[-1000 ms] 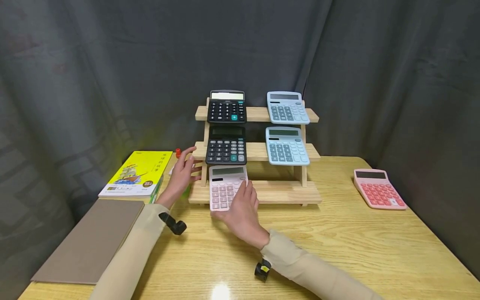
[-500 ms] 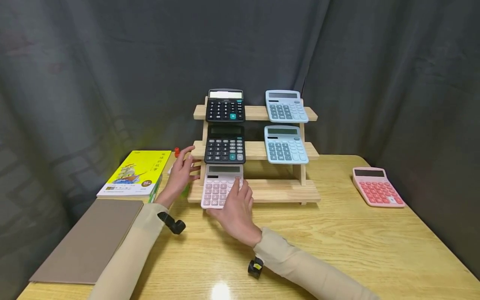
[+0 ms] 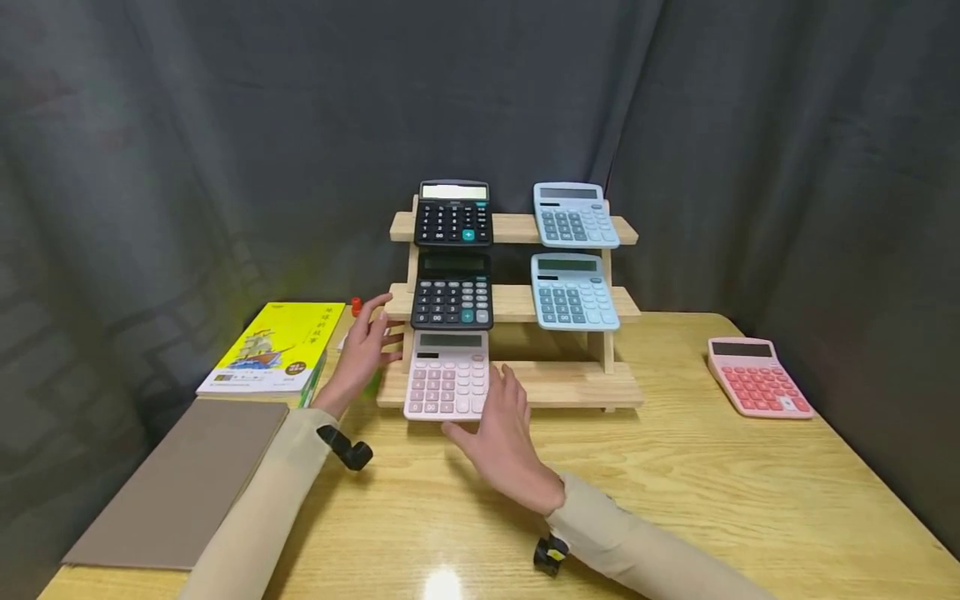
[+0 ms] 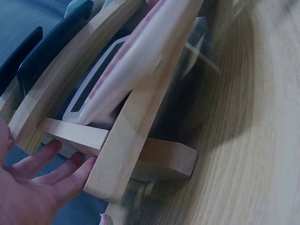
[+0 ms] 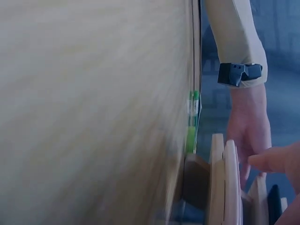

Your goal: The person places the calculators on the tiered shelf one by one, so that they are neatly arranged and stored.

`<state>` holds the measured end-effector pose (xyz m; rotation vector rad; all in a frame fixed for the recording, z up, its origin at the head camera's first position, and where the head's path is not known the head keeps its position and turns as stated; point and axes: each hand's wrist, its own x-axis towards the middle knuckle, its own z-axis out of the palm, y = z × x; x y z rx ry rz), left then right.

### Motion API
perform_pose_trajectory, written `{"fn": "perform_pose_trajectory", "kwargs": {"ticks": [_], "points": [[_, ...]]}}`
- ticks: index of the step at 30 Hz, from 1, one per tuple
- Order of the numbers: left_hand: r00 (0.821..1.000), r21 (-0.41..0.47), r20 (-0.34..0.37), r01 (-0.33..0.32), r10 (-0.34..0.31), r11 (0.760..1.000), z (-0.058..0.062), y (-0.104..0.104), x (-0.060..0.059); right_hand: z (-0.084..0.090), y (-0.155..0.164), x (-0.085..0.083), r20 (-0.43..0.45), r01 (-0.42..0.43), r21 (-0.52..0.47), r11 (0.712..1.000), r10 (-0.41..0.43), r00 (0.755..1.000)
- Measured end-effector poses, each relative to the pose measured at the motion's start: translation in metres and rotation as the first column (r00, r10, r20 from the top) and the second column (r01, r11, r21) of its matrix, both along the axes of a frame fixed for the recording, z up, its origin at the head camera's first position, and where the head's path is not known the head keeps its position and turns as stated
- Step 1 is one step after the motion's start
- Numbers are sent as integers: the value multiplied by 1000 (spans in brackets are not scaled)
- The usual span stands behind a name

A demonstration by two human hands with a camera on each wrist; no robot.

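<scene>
A pale pink calculator (image 3: 447,375) lies square on the left of the bottom shelf of a three-tier wooden rack (image 3: 570,383). My right hand (image 3: 498,421) hovers open just off its lower right corner, fingers relaxed and holding nothing. My left hand (image 3: 367,340) rests open with straight fingers against the rack's left upright. In the left wrist view those fingers (image 4: 51,176) touch the wooden side piece (image 4: 126,140), with the pink calculator (image 4: 136,61) leaning above. The right wrist view is blurred and shows the left hand (image 5: 248,131) beside the rack's edge (image 5: 220,187).
Two black calculators (image 3: 453,289) fill the rack's left upper tiers and two blue ones (image 3: 573,289) the right. A darker pink calculator (image 3: 757,377) lies at the table's right. A yellow book (image 3: 273,346) and a brown folder (image 3: 176,479) lie at the left.
The pink calculator went from skewed under my right hand to straight on the bottom shelf. My right hand has let go and drawn back to the right. The left hand has stayed put.
</scene>
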<state>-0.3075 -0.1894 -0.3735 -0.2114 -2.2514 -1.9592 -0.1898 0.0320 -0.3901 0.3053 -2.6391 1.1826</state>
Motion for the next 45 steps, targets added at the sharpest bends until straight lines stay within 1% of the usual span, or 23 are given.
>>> {"fn": "perform_pose_trajectory", "kwargs": {"ticks": [5,10,13,17,20,24,27,30,33,36,38,41,43,45], "points": [[1000,-19,-4,-15,15,1000,1,1,-1,4,42,6,-55,-11,2,1000,12,998],[1000,-15,20,-12,12,1000,1,2,-2,12,99,4,-46,23,-29,999,-25,999],[1000,-1,27,-4,4,1000,1,1,-1,17,139,-4,-43,62,-13,998,-63,997],[1000,-12,27,-3,4,1000,0,1,0,27,205,-21,-31,118,74,990,-116,993],[1000,-28,19,-7,8,1000,-1,1,0,28,256,-33,-31,181,133,974,-179,983],[1000,-30,6,-16,16,999,-2,2,-1,19,315,-43,-33,284,115,952,-282,959],[1000,-32,9,-22,22,999,-2,2,-1,11,348,-47,-34,350,114,930,-348,937],[1000,-36,12,-26,27,999,-1,1,-1,3,371,-49,-37,393,153,907,-393,919],[1000,-34,14,-25,25,999,-1,1,-1,-6,389,-50,-21,408,195,892,-412,911],[1000,-32,15,-25,26,999,-1,1,-1,-12,402,-51,40,410,224,884,-429,902],[1000,-29,16,-24,24,999,-1,1,-1,-15,410,-52,93,408,231,883,-438,894],[1000,-24,18,-19,20,1000,-1,1,-1,-18,417,-53,195,391,228,892,-435,879],[1000,-23,19,-17,18,1000,-1,2,-1,-20,419,-53,232,383,224,896,-431,872],[1000,-22,20,-19,20,1000,0,2,-1,-22,420,-54,239,376,225,899,-425,873]]}}
